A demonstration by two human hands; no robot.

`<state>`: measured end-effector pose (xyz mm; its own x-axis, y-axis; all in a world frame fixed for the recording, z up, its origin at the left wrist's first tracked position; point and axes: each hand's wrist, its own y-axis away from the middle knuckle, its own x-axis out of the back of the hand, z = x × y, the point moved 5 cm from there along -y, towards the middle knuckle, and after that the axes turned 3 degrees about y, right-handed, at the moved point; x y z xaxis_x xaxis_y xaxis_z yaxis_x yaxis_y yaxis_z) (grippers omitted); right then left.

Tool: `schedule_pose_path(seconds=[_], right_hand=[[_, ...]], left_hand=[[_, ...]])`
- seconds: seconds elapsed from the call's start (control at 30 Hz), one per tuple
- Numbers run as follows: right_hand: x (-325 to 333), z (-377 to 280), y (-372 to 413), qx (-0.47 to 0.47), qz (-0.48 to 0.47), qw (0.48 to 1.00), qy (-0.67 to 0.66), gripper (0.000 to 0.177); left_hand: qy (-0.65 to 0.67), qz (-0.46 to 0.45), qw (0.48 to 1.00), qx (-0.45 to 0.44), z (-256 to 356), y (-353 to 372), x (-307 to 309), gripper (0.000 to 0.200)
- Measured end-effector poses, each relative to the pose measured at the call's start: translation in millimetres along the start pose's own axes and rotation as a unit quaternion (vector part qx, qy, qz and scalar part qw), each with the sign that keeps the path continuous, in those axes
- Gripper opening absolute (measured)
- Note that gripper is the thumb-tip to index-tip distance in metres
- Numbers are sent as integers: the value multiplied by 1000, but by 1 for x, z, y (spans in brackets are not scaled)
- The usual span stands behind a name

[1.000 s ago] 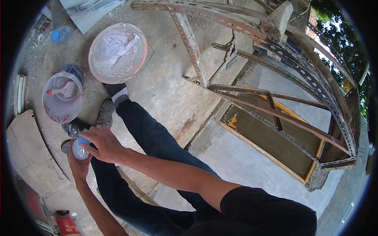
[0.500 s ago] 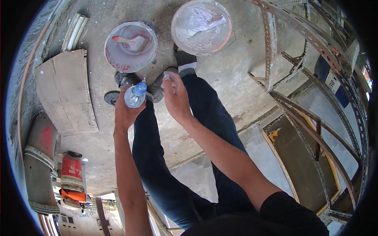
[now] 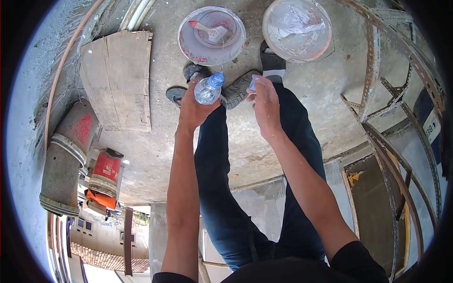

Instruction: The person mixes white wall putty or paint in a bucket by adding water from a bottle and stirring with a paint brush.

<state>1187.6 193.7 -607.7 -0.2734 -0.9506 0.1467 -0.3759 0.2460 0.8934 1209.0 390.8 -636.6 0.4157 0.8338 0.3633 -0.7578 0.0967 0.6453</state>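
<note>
Cap is coming off: right hand (image 3: 265, 101), sitting over the bottle top a second ago, is pulling clear with fingers pinching the blue cap (image 3: 252, 84). Left hand (image 3: 193, 109) is holding the water bottle (image 3: 206, 90), fingers wrapped around it, above the shoes (image 3: 238, 93) and near the brush bucket (image 3: 186, 47). Bottle is looking open now.

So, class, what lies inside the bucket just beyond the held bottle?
Inside the bucket, beyond the bottle in the left hand, a red-handled brush lies on a pale, paint-smeared bottom. What is under the brush head is hidden.
</note>
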Motion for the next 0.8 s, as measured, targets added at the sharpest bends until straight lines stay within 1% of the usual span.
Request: schedule_pose_path(seconds=[0.07, 0.17, 0.27, 0.37, 0.47, 0.53, 0.63, 0.8], right_hand=[[0, 2, 0, 0, -2, 1000, -3, 42], [1, 4, 1, -4, -4, 1000, -8, 43], [1, 4, 2, -11, -7, 1000, -13, 43], [0, 5, 2, -4, -9, 1000, -11, 43], [0, 5, 2, -3, -13, 1000, -8, 43], [0, 4, 3, -9, -16, 1000, -2, 43], [-1, 6, 2, 11, -17, 1000, -2, 42], [-2, 6, 4, -9, -26, 1000, -1, 40]], left_hand=[[19, -9, 1000, 11, 5, -1, 0, 67], [10, -10, 1000, 23, 8, -1, -2, 66], [-4, 4, 1000, -1, 1, -3, -6, 66], [-3, -17, 1000, 20, 8, -4, -5, 68], [0, -6, 1000, 20, 7, -6, -6, 67], [12, 7, 999, 38, 10, -9, -5, 68], [17, 26, 998, 49, 9, -13, -3, 68], [28, 40, 997, 67, 9, -20, 3, 67]])
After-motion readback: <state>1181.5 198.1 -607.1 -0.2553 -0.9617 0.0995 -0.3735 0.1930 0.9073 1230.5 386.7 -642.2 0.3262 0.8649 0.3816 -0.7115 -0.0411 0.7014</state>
